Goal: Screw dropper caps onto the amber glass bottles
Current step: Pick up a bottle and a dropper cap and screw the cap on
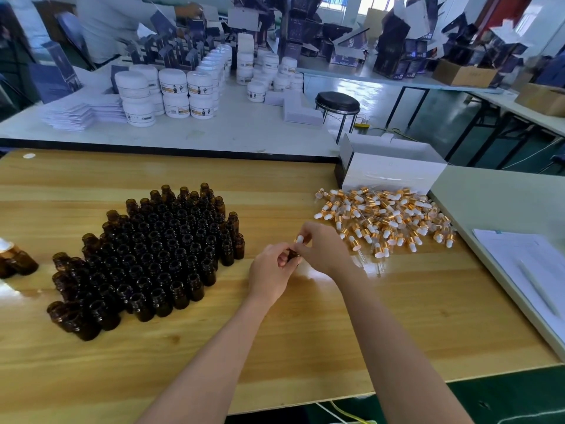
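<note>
My left hand grips a small amber bottle at the middle of the wooden table. My right hand pinches a dropper cap with a white bulb and gold collar, sitting on that bottle's neck. Most of the bottle is hidden by my fingers. A dense cluster of several open amber bottles stands to the left. A loose pile of dropper caps lies to the right.
A white box sits behind the cap pile. Capped bottles stand at the far left edge. Papers and a pen lie on the right side table. White jars crowd the table behind, where another person works.
</note>
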